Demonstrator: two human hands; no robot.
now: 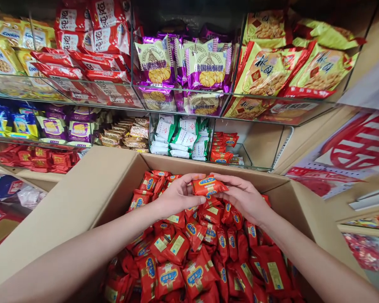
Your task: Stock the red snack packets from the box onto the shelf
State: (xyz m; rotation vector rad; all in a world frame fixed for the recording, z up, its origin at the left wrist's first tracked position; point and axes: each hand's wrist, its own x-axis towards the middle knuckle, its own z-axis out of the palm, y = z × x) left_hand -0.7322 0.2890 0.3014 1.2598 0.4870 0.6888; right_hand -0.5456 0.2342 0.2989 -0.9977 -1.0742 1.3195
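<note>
Over an open cardboard box, both my hands hold a small red snack packet (209, 184) with a blue and yellow label. My left hand (180, 194) pinches it from the left, thumb below and fingers above. From the right, my right hand (244, 195) closes on its other end, its thumb mostly hidden. There may be another packet just under it; I cannot tell whether it is held. Many loose red packets (169, 277) of the same kind fill the box below my hands, lying at all angles.
The cardboard box (69, 206) has its flaps spread left and right. Behind it, glass-edged shelves hold purple biscuit packs (206, 63), yellow-and-red packs (268, 69) and green-white packets (185, 136). A lower compartment holds similar red packets (221, 157). A red-and-white sign (356, 147) stands at right.
</note>
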